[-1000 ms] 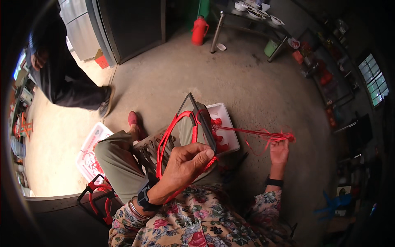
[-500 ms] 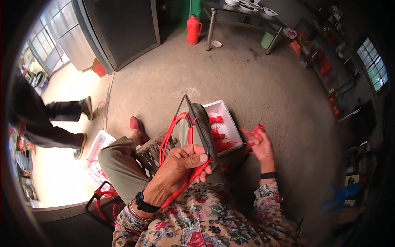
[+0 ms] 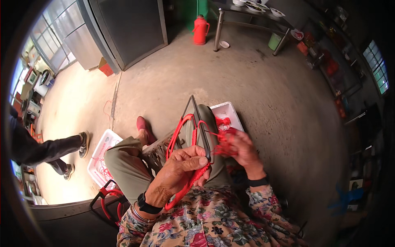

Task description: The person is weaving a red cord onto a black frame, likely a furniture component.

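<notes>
Frame work, both of your hands busy over your lap.

Your left hand [image 3: 179,166] pinches the near corner of the dark frame [image 3: 206,140], thumb on top, fingers curled beneath. The frame stands tilted in front of your right knee, its peak pointing far; whether it rests on the leg, I cannot tell. Red bands [image 3: 177,127] run along its left side, and a ribbed red strip [image 3: 193,181] curves down near you from the left-hand grip.

Your right hand [image 3: 243,152], just right of the frame, has its fingers gathered on a bundle of red cord [image 3: 223,145]. Motion blur hides which fingertips pinch. One strand reaches left from the bundle to the frame's upper bar.

Beyond that hand, on the far side, a white box [image 3: 225,108] holds more red cord. Near left, a second frame [image 3: 110,192] with red bands sits beside your left leg.

Step in hand, by my reading: working the cord around the bar. The next move seems to call for a firm left grip, the bundle passed clear of the frame, and the strand drawn snug without tangling.
</notes>
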Demonstrator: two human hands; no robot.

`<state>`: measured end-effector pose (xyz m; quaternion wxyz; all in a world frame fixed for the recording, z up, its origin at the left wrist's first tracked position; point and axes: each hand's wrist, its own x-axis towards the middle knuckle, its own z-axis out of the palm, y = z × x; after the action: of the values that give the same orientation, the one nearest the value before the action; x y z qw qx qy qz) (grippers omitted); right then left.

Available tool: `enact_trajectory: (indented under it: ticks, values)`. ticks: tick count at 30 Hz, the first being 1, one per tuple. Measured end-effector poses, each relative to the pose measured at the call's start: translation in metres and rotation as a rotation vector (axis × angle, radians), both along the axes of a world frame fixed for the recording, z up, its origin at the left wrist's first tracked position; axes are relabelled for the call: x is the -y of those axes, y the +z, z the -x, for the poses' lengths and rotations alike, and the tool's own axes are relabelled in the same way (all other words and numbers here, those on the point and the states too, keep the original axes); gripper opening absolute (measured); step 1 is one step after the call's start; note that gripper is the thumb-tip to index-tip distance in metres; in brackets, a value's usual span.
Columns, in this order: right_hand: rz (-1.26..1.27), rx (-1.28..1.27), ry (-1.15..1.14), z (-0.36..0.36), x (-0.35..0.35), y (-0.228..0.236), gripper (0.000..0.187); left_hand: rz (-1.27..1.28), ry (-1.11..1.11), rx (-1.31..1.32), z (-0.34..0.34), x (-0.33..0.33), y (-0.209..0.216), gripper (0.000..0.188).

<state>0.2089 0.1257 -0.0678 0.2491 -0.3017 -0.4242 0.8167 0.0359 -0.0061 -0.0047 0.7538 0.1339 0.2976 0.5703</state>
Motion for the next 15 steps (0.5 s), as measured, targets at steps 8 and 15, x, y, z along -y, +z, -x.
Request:
enact_trajectory:
  ticks: [8, 15]
  values:
    - [0.160, -1.005, 0.456, -0.042, 0.029, 0.077, 0.018, -0.019, 0.017, -0.019, -0.006, -0.001, -0.007, 0.010]
    - [-0.156, -1.067, 0.667, -0.054, 0.021, 0.117, 0.009, -0.017, 0.032, 0.039, -0.007, 0.002, -0.010, 0.012]
